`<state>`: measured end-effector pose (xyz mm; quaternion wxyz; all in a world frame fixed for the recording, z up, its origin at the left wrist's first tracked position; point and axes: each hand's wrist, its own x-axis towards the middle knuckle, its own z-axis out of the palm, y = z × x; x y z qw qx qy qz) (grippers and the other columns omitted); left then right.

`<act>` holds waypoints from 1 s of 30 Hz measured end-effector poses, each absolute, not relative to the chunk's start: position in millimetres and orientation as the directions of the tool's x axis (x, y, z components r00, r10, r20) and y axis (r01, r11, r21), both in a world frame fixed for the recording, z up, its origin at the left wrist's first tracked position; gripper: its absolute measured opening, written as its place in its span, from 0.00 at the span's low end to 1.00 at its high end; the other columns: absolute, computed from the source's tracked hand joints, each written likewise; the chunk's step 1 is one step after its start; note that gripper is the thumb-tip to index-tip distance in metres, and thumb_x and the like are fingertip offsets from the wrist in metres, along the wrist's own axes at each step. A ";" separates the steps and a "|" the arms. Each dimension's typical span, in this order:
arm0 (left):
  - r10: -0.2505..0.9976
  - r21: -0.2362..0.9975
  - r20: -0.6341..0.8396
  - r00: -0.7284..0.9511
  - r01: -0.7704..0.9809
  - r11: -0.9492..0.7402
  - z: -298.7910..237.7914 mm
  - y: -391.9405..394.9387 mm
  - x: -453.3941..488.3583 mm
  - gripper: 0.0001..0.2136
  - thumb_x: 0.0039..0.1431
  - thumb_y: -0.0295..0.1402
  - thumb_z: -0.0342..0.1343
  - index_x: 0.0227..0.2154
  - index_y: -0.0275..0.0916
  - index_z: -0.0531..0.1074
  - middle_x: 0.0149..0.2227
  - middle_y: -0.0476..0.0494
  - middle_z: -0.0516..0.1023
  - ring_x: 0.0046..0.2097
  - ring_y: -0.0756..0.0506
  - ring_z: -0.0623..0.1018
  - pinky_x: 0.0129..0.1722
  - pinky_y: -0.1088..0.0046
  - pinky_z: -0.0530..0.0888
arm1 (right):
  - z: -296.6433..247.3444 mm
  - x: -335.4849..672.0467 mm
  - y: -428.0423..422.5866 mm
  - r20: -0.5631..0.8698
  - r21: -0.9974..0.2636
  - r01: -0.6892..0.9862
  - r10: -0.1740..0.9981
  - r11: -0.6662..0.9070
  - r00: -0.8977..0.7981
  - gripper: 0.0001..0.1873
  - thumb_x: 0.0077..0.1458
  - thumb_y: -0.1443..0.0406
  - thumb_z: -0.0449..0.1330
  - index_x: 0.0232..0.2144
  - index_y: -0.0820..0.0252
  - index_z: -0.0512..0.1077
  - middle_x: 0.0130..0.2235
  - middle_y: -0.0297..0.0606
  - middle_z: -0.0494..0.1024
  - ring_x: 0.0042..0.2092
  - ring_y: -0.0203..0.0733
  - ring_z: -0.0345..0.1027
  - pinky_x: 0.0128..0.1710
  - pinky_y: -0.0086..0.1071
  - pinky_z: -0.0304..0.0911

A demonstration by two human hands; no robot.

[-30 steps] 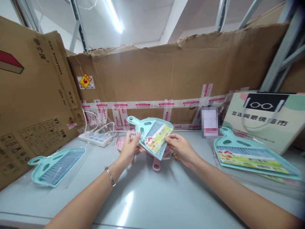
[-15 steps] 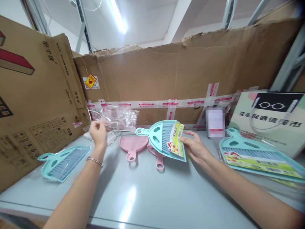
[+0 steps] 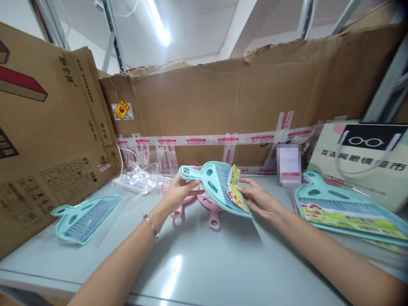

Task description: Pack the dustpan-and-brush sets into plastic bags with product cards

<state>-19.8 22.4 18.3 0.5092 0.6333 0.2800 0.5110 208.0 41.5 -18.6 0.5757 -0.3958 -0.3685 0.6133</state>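
Note:
A turquoise dustpan and brush set is raised above the table between both hands, tilted with its handle to the left. My left hand is closed around the dustpan near its handle. My right hand grips the wide right end, beside the yellow-green label card lying over the grey-blue bristles. Beneath and behind the set, a pink dustpan is partly covered by my left hand. Another pink piece with a ring handle lies beside it, partly hidden by the turquoise set.
A bagged turquoise set lies at left, and more labelled sets are stacked at right. Crumpled clear plastic covers a white power strip. Cardboard boxes wall the back and left. A paper bag and a blurred-out upright item stand at back right.
My left hand has let go of the clear plastic, which dropped at the back left, and moved right to take the dustpan set by its handle end. The set has tilted slightly.

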 end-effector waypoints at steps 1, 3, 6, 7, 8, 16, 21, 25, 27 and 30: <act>0.891 0.930 0.357 0.281 -0.191 -0.313 17.1 21.0 -15.9 0.19 0.50 0.35 0.58 0.46 0.44 0.64 0.56 0.42 0.64 0.52 0.40 0.70 0.42 0.60 0.75 | -18.5 208.6 43.6 -0.022 -0.939 -0.344 1.000 -0.016 0.013 0.18 0.35 0.71 0.63 0.30 0.56 0.61 0.28 0.36 0.74 0.31 0.43 0.72 0.31 0.39 0.70; 0.908 0.928 0.360 0.217 -0.182 -0.325 17.0 19.7 -13.4 0.18 0.49 0.35 0.60 0.43 0.42 0.65 0.55 0.42 0.65 0.50 0.40 0.71 0.40 0.61 0.76 | -15.3 210.2 47.0 0.091 -0.973 -0.198 0.983 0.123 0.159 0.15 0.37 0.68 0.62 0.30 0.56 0.62 0.30 0.37 0.74 0.35 0.45 0.71 0.35 0.43 0.69; 0.878 0.895 0.445 0.175 -0.107 -0.432 19.6 19.4 -13.9 0.17 0.47 0.35 0.61 0.41 0.40 0.66 0.55 0.40 0.66 0.52 0.39 0.70 0.43 0.63 0.74 | -2.5 207.8 43.5 0.404 -0.913 0.090 0.854 0.398 0.327 0.13 0.43 0.62 0.60 0.34 0.55 0.65 0.40 0.39 0.70 0.46 0.46 0.64 0.48 0.45 0.61; 0.857 0.874 0.486 0.174 -0.079 -0.480 20.5 19.0 -13.9 0.17 0.48 0.34 0.60 0.41 0.39 0.66 0.55 0.39 0.67 0.53 0.39 0.69 0.45 0.63 0.73 | 3.0 204.8 39.8 0.537 -0.842 0.221 0.799 0.492 0.269 0.12 0.45 0.61 0.59 0.36 0.54 0.67 0.42 0.40 0.68 0.49 0.46 0.61 0.51 0.45 0.57; 0.830 0.848 0.528 0.179 -0.054 -0.527 21.4 18.3 -13.9 0.16 0.48 0.34 0.60 0.41 0.39 0.66 0.55 0.39 0.67 0.54 0.39 0.68 0.47 0.63 0.72 | 8.7 200.7 35.7 0.655 -0.733 0.355 0.742 0.579 0.141 0.13 0.47 0.60 0.59 0.37 0.53 0.68 0.44 0.40 0.66 0.50 0.46 0.59 0.53 0.45 0.53; 0.663 0.665 0.703 0.258 0.093 -0.741 33.7 12.7 -29.1 0.12 0.52 0.33 0.57 0.40 0.39 0.66 0.49 0.38 0.72 0.51 0.41 0.71 0.45 0.65 0.72 | 45.7 174.6 26.9 0.497 -0.485 0.461 0.668 0.743 -0.553 0.11 0.49 0.62 0.59 0.37 0.54 0.72 0.37 0.36 0.62 0.39 0.39 0.61 0.43 0.36 0.59; 0.614 0.587 0.764 0.198 0.180 -0.789 30.8 18.7 -34.2 0.13 0.52 0.33 0.57 0.42 0.40 0.66 0.49 0.38 0.71 0.52 0.41 0.70 0.46 0.66 0.72 | 43.6 156.7 34.8 0.435 -0.541 0.389 0.643 0.746 -0.630 0.13 0.50 0.65 0.56 0.40 0.55 0.69 0.32 0.33 0.64 0.35 0.36 0.60 0.36 0.32 0.59; 0.639 0.593 0.759 0.125 0.275 -0.757 27.2 24.7 -41.3 0.14 0.53 0.34 0.56 0.42 0.39 0.66 0.48 0.39 0.71 0.52 0.42 0.70 0.45 0.66 0.72 | 19.7 148.5 45.2 0.463 -0.549 0.429 0.688 0.717 -0.559 0.13 0.50 0.69 0.52 0.40 0.58 0.68 0.38 0.37 0.67 0.39 0.38 0.63 0.38 0.32 0.60; 0.628 0.578 0.772 0.094 0.307 -0.756 28.9 26.3 -47.5 0.14 0.53 0.35 0.56 0.42 0.39 0.66 0.47 0.40 0.71 0.51 0.42 0.70 0.44 0.67 0.73 | 6.0 151.1 51.8 0.491 -0.541 0.528 0.756 0.655 -0.434 0.14 0.50 0.68 0.52 0.42 0.58 0.67 0.43 0.41 0.67 0.44 0.41 0.63 0.42 0.35 0.60; 0.615 0.548 0.782 0.098 0.361 -0.755 33.6 25.7 -55.2 0.14 0.53 0.35 0.55 0.42 0.39 0.65 0.47 0.41 0.70 0.50 0.44 0.71 0.42 0.70 0.74 | -9.6 157.1 61.1 0.458 -0.460 0.736 0.843 0.497 -0.283 0.21 0.49 0.62 0.56 0.47 0.59 0.63 0.49 0.46 0.65 0.52 0.49 0.58 0.49 0.42 0.56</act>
